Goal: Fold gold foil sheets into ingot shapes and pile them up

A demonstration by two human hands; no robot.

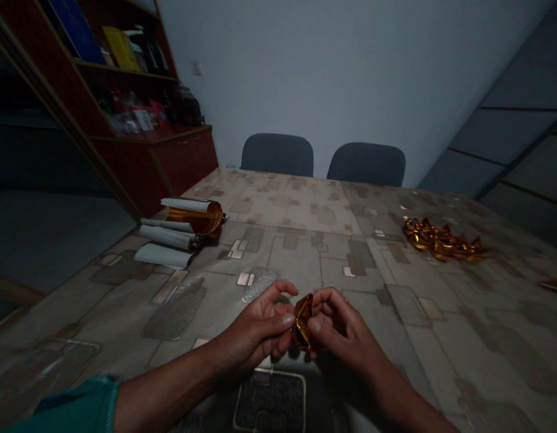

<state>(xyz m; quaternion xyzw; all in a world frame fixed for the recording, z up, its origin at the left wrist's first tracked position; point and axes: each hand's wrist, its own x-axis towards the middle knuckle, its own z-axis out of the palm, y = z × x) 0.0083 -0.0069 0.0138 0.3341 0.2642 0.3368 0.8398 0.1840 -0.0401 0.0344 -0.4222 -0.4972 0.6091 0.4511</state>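
Between both hands, just above the near part of the table, is a small folded piece of shiny gold foil paper [302,328]. My left hand [270,325] pinches its left side, thumb in front. On its right side my right hand [334,322] grips it with thumb and curled fingers. The foil stands roughly upright with a crease or opening down its middle. Far to the right lies a cluster of folded gold foil pieces [443,240]. At the left sits a stack of curled gold-and-white paper sheets [181,231].
A patterned cloth covers the table [287,210]. Two grey chairs [277,154] stand at its far side by the wall. Red wooden shelves [156,144] rise at the back left. A flat dark item [555,285] lies at the right edge.
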